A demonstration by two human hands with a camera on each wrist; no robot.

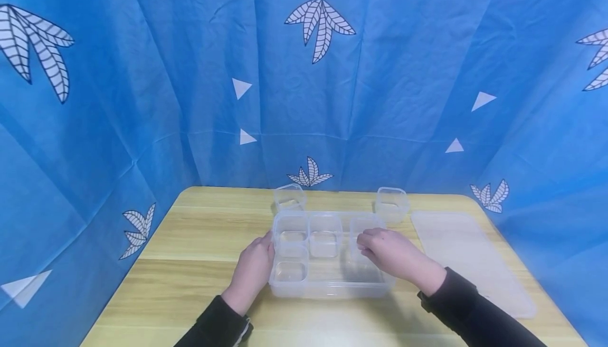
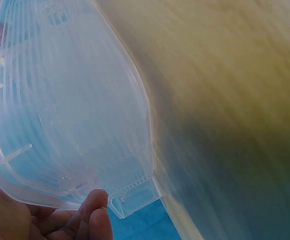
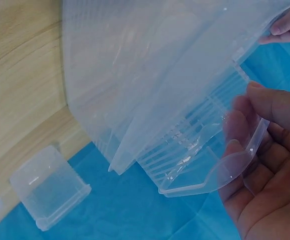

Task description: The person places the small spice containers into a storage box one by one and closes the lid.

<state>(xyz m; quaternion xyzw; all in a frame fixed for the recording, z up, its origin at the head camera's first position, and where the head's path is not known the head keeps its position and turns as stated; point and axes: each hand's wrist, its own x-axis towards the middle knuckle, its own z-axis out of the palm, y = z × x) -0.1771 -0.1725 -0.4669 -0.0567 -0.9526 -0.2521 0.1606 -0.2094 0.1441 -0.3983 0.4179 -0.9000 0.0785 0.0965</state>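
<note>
A large clear plastic box point(image 1: 332, 290) stands on the table. At its left wall my left hand point(image 1: 254, 262) grips the side; in the left wrist view its fingertips point(image 2: 99, 200) are against the clear plastic. My right hand point(image 1: 391, 252) pinches the rim of a small clear container point(image 1: 363, 224) at the box's back right corner. The right wrist view shows thumb and fingers point(image 3: 277, 107) on either side of that rim. Inside the box are three other small containers: back left point(image 1: 291, 228), front left point(image 1: 291, 273) and back middle point(image 1: 325, 231). Whether the pinched container touches the box floor, I cannot tell.
Behind the box stand two more small clear containers, one at left point(image 1: 290, 197) and one at right point(image 1: 391, 204). A flat translucent lid point(image 1: 467, 257) lies on the right of the wooden table point(image 1: 199, 241). A blue patterned curtain point(image 1: 304, 99) surrounds the table's back and sides.
</note>
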